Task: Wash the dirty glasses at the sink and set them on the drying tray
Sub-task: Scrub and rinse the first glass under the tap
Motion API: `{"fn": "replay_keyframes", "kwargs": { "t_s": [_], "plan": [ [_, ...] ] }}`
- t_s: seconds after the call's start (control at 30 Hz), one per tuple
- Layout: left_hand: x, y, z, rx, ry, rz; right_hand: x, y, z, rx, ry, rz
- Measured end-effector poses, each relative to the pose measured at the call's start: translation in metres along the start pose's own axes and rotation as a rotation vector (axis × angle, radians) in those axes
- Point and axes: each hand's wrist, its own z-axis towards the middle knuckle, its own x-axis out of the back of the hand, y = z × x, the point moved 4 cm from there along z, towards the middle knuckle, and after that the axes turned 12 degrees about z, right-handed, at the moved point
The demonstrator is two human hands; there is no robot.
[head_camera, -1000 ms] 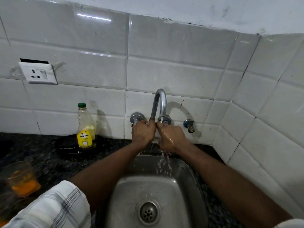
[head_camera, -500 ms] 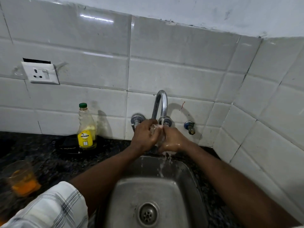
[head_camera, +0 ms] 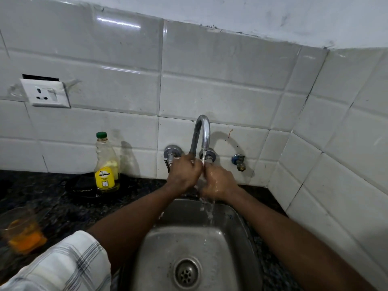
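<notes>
Under the running chrome tap (head_camera: 203, 131), my left hand (head_camera: 183, 174) and my right hand (head_camera: 218, 182) press together above the back of the steel sink (head_camera: 231, 244). Both hands are wet and curled around a small clear glass (head_camera: 202, 172), of which only a pale sliver shows between the fingers. Water falls from the hands into the basin. A second glass (head_camera: 23, 234) with orange residue stands blurred on the dark counter at the far left.
A soap bottle (head_camera: 105, 164) with a yellow label and green cap stands left of the tap, on a black flat thing (head_camera: 80, 185). A wall socket (head_camera: 45, 93) sits upper left. A small valve (head_camera: 238, 161) sticks out right of the tap. Tiled walls close in at the back and right.
My hands stayed under the tap, shifting slightly against each other while rubbing. The camera rose a little. Water keeps running.
</notes>
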Motion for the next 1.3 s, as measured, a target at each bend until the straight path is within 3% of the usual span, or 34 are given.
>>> {"fn": "replay_keyframes", "kwargs": {
  "t_s": [0.07, 0.13, 0.23, 0.37, 0.53, 0.73, 0.8, 0.87, 0.93, 1.03, 1.1, 1.17, 1.23, 1.3],
  "plan": [
    [-0.001, 0.002, -0.001, 0.11, -0.016, 0.019, -0.003, 0.0, 0.001, 0.036, 0.068, -0.148],
    [-0.005, 0.0, -0.005, 0.08, 0.015, -0.033, -0.003, 0.003, 0.003, 0.051, 0.066, -0.13],
    [-0.005, -0.006, -0.008, 0.121, 0.055, -0.272, -0.007, 0.016, 0.002, 0.03, 0.007, 0.24],
    [-0.005, -0.008, -0.005, 0.346, -0.021, -0.498, -0.022, 0.03, -0.007, 0.064, 0.075, 0.597],
    [-0.019, -0.035, -0.013, 0.668, -0.179, -0.688, -0.024, 0.029, -0.009, -0.047, 0.377, 0.832],
    [-0.044, -0.024, -0.048, 0.861, -0.533, -1.01, -0.029, 0.009, -0.001, -0.103, 0.543, 0.852],
    [-0.046, -0.023, -0.049, 0.901, -0.433, -1.116, -0.03, 0.004, -0.001, -0.135, 0.59, 0.815],
    [-0.046, -0.031, -0.046, 0.942, -0.295, -1.084, -0.028, 0.005, 0.001, -0.06, 0.618, 0.582],
    [-0.035, -0.043, -0.044, 0.94, -0.148, -0.801, -0.02, 0.006, 0.003, 0.063, 0.526, 0.435],
    [-0.015, -0.055, -0.03, 0.797, 0.002, -0.415, -0.015, 0.011, 0.015, -0.062, 0.022, 0.768],
    [-0.005, -0.052, -0.024, 0.594, -0.01, -0.351, -0.011, 0.016, 0.022, -0.191, -0.335, 1.006],
    [-0.004, -0.057, -0.019, 0.477, 0.029, -0.455, -0.009, 0.016, 0.027, -0.272, -0.633, 1.14],
    [-0.005, -0.064, -0.015, 0.472, 0.018, -0.473, -0.014, 0.007, 0.028, -0.216, -0.863, 0.908],
    [-0.01, -0.07, -0.01, 0.575, -0.118, -0.394, -0.023, -0.004, 0.031, 0.021, -0.86, 0.354]
  ]
}}
